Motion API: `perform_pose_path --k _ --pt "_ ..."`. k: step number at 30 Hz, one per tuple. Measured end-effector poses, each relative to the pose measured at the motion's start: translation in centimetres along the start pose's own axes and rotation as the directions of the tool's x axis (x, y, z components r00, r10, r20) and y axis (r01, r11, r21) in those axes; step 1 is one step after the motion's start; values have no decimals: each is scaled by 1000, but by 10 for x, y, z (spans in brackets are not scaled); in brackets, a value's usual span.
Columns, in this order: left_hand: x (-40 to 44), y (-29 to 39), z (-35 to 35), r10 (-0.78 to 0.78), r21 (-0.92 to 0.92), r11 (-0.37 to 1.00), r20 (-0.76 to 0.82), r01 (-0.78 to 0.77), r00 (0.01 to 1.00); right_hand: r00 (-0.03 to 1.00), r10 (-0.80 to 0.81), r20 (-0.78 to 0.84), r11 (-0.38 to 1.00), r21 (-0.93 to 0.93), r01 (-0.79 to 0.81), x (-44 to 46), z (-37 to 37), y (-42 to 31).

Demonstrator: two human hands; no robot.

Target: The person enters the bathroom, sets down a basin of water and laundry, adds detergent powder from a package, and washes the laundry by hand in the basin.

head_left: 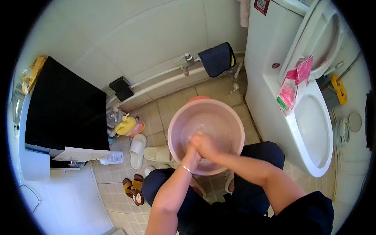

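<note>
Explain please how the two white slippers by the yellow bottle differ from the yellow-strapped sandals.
The white slippers are plain; the sandals have brown soles and yellow straps. The slippers point different ways, while the sandals lie roughly parallel. The slippers are nearer the pink basin than the sandals. Both rest on the tiled floor.

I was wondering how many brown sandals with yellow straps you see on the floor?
2: one sandal lies close beside the person's left knee, and the other sandal sits just left of it. The legs could hide more.
</note>
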State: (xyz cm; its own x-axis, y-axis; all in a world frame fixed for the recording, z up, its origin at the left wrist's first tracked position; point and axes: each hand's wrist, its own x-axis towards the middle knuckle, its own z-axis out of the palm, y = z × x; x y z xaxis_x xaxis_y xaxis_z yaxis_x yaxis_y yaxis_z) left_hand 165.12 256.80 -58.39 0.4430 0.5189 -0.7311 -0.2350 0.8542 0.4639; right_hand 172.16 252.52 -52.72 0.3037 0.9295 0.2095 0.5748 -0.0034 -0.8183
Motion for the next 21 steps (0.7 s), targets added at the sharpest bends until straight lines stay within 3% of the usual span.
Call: perform_pose_path --k 1,3,4,5,6,7,9,13,15,16,18,20,21 --pt "-6 -2 8 -7 122 992 -85 17 996 1000 9 -2 1000 3 -9 3 -3 7" --pt "0 -5 3 -32 146 989 -26 35 999 954 298 -29 954 14 -298 23 -15 30" --pt "1 -5 1 -53 161 986 29 48 998 955 296 -32 955 14 -296 16 -13 20" --pt "-2 1 0 -48 163 986 35 42 998 985 169 -26 985 33 -168 4 -9 3" --pt "-8 7 -4 -31 70 997 12 30 999 999 41 -21 998 54 -39 -2 -6 -7" --pt "-15 10 -4 -20 -23 1000 -15 20 1000 999 42 -22 998 55 -40 0 -3 5" --pt "-19 6 9 -44 49 998 34 42 998 980 190 58 981 -61 -186 2 3 44" --pt "-45 30 27 -23 214 977 76 6 997 939 341 -40 940 5 -341 32 -37 50" --pt "-24 30 -2 -6 252 967 161 -35 987 889 436 142 802 387 -455 35 -42 55" --pt "-16 32 -13 11 296 951 247 -86 969 889 437 140 803 385 -455 37 -44 53" --pt "-48 46 11 -79 343 940 219 -1 973 923 342 177 813 436 -385 38 -51 43" --pt "-56 45 18 48 634 742 278 -221 959 917 332 220 783 478 -398 38 -54 38" --pt "-54 45 14 51 629 745 279 -223 959 911 322 257 749 520 -411 38 -55 35"
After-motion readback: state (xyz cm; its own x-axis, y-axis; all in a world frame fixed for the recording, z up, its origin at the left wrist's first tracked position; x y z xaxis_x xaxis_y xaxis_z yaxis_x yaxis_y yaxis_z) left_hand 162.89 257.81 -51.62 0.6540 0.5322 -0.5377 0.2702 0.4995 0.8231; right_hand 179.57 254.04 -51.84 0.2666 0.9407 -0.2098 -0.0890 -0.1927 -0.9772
